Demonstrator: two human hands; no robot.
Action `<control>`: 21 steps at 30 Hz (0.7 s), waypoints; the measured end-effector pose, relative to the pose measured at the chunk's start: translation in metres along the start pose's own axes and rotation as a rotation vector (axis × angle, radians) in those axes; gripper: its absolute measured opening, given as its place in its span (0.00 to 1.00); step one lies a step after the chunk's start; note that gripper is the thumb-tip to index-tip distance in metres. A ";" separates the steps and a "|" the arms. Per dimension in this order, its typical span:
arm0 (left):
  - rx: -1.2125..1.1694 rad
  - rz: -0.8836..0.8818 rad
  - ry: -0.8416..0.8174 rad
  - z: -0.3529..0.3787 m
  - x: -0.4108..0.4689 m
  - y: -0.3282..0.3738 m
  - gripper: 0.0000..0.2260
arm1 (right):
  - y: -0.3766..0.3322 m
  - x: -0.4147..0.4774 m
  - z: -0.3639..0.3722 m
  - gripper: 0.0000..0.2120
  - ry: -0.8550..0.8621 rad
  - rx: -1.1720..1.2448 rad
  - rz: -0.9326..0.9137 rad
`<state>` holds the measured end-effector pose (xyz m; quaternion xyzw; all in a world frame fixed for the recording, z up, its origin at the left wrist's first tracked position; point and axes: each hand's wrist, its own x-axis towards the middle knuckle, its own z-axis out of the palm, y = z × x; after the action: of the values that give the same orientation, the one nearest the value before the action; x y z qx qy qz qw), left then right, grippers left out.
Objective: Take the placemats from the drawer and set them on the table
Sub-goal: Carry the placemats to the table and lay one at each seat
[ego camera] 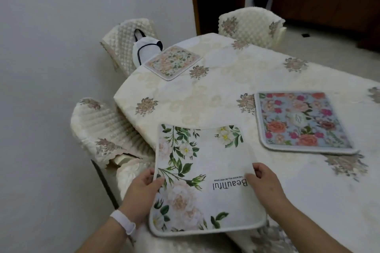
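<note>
Three placemats: soft fabric squares with rounded corners and piped edges, all floral.
White placemat (205, 181): roses, green leaves and the printed word "Beautiful"; at the table's (226, 88) near left corner, far edge slightly bowed.
Blue placemat (302, 121): pink and orange blooms, flat on the right.
Far placemat (172, 61): pale, small flowers, flat at the far left edge.
Left hand (141, 189): grasps the white placemat's left edge, thumb on top; white wristband (123, 222).
Right hand (265, 183): grasps its right edge, thumb on top.
Three chairs (102, 129): quilted cream covers.

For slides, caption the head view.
A white placemat gripped by the left hand and right hand at the table edge.
</note>
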<state>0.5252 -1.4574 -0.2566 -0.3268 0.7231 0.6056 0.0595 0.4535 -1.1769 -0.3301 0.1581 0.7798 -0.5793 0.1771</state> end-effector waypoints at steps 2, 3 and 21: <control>0.094 0.040 -0.084 -0.016 0.044 0.006 0.07 | -0.004 0.011 0.026 0.06 0.077 -0.010 0.038; 0.129 0.048 -0.128 -0.024 0.068 0.009 0.07 | -0.006 0.013 0.040 0.06 0.118 0.003 0.064; 0.137 0.046 -0.395 -0.064 0.187 0.069 0.02 | -0.058 -0.043 0.128 0.05 0.533 0.243 0.142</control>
<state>0.3616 -1.5872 -0.2729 -0.1805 0.7442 0.6084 0.2083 0.4778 -1.3178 -0.2956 0.3788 0.7108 -0.5925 -0.0138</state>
